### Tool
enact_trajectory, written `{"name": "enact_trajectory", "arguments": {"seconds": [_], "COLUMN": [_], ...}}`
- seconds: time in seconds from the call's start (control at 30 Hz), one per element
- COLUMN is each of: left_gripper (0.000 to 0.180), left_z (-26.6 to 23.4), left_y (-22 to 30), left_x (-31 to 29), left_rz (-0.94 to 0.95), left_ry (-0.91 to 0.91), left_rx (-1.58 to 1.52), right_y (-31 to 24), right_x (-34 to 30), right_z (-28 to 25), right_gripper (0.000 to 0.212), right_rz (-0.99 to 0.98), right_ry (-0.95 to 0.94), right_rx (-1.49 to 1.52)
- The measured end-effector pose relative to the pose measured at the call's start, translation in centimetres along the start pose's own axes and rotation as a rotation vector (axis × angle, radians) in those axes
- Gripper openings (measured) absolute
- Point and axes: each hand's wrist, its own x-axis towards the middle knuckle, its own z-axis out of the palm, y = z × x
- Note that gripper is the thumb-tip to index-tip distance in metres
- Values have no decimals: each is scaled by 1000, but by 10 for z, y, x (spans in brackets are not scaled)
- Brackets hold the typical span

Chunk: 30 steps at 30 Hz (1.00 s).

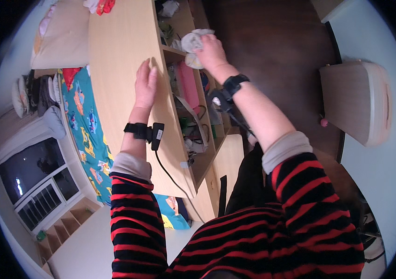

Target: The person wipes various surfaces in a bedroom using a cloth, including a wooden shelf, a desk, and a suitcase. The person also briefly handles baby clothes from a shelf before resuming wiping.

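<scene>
My right hand (212, 55) grips a crumpled whitish cloth (192, 42) at the front edge of an open wooden shelf unit. Part of the cloth bulges out beneath the fingers. My left hand (146, 85) lies on the pale wooden top (119, 51) of the unit, fingers stretched out and nothing held in them. Inside the compartments stand a pink box-like item (188, 86) and several small things too jumbled to tell apart. A black strap with a small device sits on each wrist, and a cable trails from the left one.
Left of the unit lies bedding with a teal cartoon print (86, 125). A dark window (33, 172) is beyond it. On the right, a pale rounded box-like piece (356, 102) stands by the wall, over a dark wooden floor (272, 51). Red fabric (105, 6) lies at the top's far end.
</scene>
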Motion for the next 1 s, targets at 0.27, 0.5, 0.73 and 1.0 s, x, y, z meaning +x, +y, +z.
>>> {"name": "enact_trajectory", "arguments": {"seconds": [0.27, 0.5, 0.73, 1.0], "left_gripper": [67, 61, 60, 40], "left_z": [32, 31, 22, 172], "left_y": [-4, 3, 54, 65], "left_x": [3, 8, -34, -144], "left_rz": [147, 199, -46, -911], "left_ry": [79, 63, 63, 439], "left_rx": [542, 477, -84, -1253], "right_y": [99, 104, 103, 109], "right_x": [-41, -58, -107, -195], "right_z": [107, 167, 134, 95], "right_gripper": [72, 41, 34, 34], "right_rz": [463, 219, 72, -88], "right_ry": [-6, -331, -505, -690], "right_rx": [274, 63, -224, -213]}}
